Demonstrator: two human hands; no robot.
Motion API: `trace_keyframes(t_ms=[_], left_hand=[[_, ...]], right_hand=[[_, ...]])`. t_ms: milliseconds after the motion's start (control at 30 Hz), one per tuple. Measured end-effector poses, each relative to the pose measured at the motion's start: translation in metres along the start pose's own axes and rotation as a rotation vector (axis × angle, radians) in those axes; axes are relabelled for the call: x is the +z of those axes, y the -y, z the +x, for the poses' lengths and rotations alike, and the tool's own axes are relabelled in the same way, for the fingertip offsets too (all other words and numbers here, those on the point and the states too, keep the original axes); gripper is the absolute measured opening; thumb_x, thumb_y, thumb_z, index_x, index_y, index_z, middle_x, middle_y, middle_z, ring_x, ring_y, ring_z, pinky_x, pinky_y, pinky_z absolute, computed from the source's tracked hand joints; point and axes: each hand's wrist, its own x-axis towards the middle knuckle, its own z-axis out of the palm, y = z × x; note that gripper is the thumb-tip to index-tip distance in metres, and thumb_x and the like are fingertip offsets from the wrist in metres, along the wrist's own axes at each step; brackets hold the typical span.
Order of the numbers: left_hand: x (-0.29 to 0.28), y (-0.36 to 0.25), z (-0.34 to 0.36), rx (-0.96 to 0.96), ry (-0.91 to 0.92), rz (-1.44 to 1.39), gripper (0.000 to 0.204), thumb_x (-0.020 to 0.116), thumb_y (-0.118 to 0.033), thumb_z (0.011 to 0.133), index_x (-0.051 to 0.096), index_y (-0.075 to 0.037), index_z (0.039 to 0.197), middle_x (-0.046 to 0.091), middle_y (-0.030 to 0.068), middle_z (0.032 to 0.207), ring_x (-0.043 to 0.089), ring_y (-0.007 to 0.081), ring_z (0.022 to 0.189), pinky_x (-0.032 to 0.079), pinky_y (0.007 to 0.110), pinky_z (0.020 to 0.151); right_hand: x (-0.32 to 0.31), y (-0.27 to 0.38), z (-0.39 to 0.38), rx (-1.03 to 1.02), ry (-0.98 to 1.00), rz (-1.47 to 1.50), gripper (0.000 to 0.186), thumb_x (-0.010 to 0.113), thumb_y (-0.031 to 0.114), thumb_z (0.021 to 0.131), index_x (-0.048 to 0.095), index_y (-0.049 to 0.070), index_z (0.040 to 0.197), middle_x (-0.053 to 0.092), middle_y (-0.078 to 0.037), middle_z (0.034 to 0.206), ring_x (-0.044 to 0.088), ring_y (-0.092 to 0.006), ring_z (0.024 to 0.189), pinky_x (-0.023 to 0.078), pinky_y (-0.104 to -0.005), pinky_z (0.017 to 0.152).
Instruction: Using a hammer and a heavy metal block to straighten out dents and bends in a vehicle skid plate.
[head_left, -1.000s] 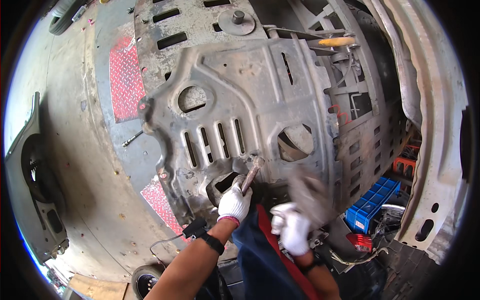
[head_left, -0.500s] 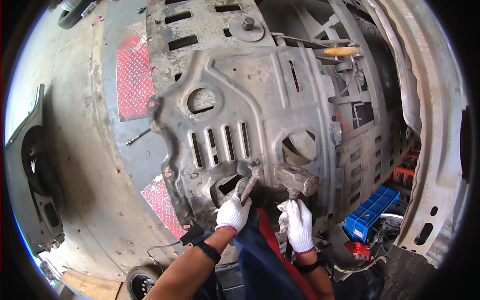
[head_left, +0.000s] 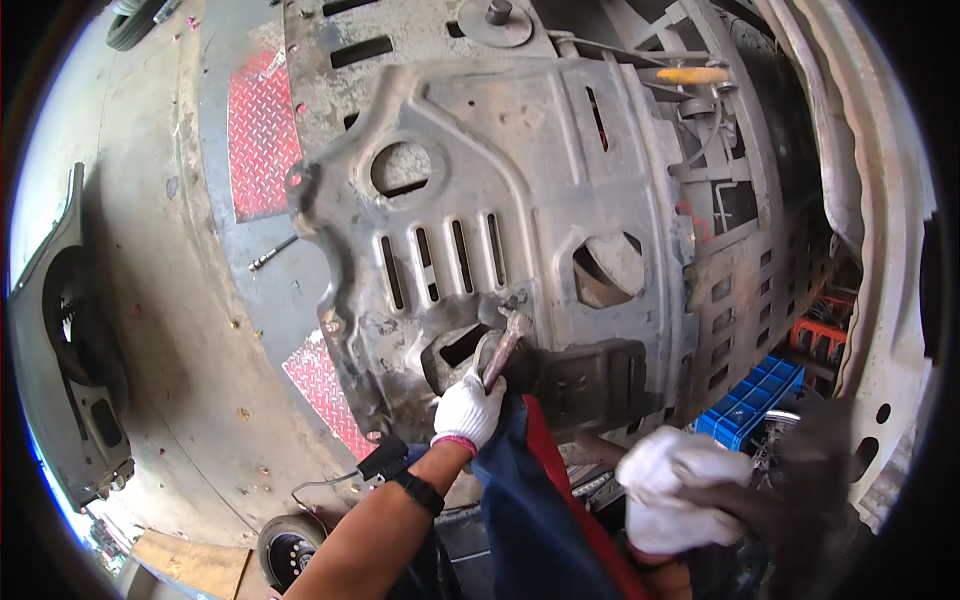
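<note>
My left hand (head_left: 468,412), in a white knit glove, grips a short rusty metal bar (head_left: 508,350) with a wider end. That end rests against a large dented metal panel (head_left: 560,170), a car undertray by its look, beside a ragged hole. My right hand (head_left: 675,490), also gloved and smeared by motion, is out to the right, clear of the panel. It holds a hammer (head_left: 810,480), whose head is a dark blur at the lower right.
The panel lies on a slotted metal frame bench (head_left: 330,20). A blue crate (head_left: 750,400) and a red crate (head_left: 825,330) stand at the right. A fender (head_left: 75,330) is at the far left, a wheel (head_left: 288,550) at the lower left, and a socket extension (head_left: 272,253) beside the panel.
My right hand and the hammer have swung away from the panel, down and to the right. My left hand keeps the bar at nearly the same spot; the view has shifted slightly.
</note>
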Motion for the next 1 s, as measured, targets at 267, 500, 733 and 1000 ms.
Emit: trace_keyframes(t_ms=[267, 500, 733, 1000], left_hand=[[0.009, 0.007, -0.007, -0.006, 0.032, 0.047, 0.049, 0.060, -0.047, 0.096, 0.064, -0.001, 0.111, 0.071, 0.0304, 0.093, 0.070, 0.0470, 0.093, 0.055, 0.055, 0.083], [0.002, -0.010, -0.013, 0.098, 0.112, 0.055, 0.043, 0.056, -0.045, 0.100, 0.062, -0.005, 0.115, 0.072, 0.0268, 0.090, 0.071, 0.0452, 0.088, 0.054, 0.054, 0.080], [0.005, -0.002, -0.003, 0.024, 0.029, 0.008, 0.052, 0.059, -0.048, 0.097, 0.064, 0.001, 0.113, 0.071, 0.0303, 0.090, 0.070, 0.0471, 0.088, 0.054, 0.054, 0.081], [0.012, -0.005, -0.002, 0.010, 0.025, 0.045, 0.050, 0.058, -0.047, 0.098, 0.063, -0.001, 0.115, 0.072, 0.0294, 0.092, 0.071, 0.0472, 0.089, 0.055, 0.055, 0.081]], right_hand=[[-0.026, -0.083, -0.009, 0.648, -0.154, -0.458, 0.037, 0.049, 0.029, 0.110, 0.069, 0.001, 0.099, 0.063, -0.003, 0.069, 0.052, -0.0052, 0.052, 0.039, -0.0240, 0.047], [-0.037, -0.047, -0.005, 0.571, -0.388, -0.302, 0.031, 0.049, 0.027, 0.109, 0.063, 0.000, 0.106, 0.065, -0.006, 0.078, 0.055, -0.0105, 0.058, 0.043, -0.0266, 0.050], [-0.016, 0.002, -0.007, 0.255, -0.401, -0.348, 0.042, 0.052, 0.044, 0.106, 0.056, 0.002, 0.100, 0.058, -0.009, 0.071, 0.052, -0.0170, 0.048, 0.045, -0.0313, 0.043], [-0.049, -0.103, -0.019, 0.683, -0.161, -0.563, 0.032, 0.053, 0.037, 0.108, 0.061, 0.007, 0.099, 0.059, -0.002, 0.073, 0.051, -0.0093, 0.053, 0.040, -0.0270, 0.047]])
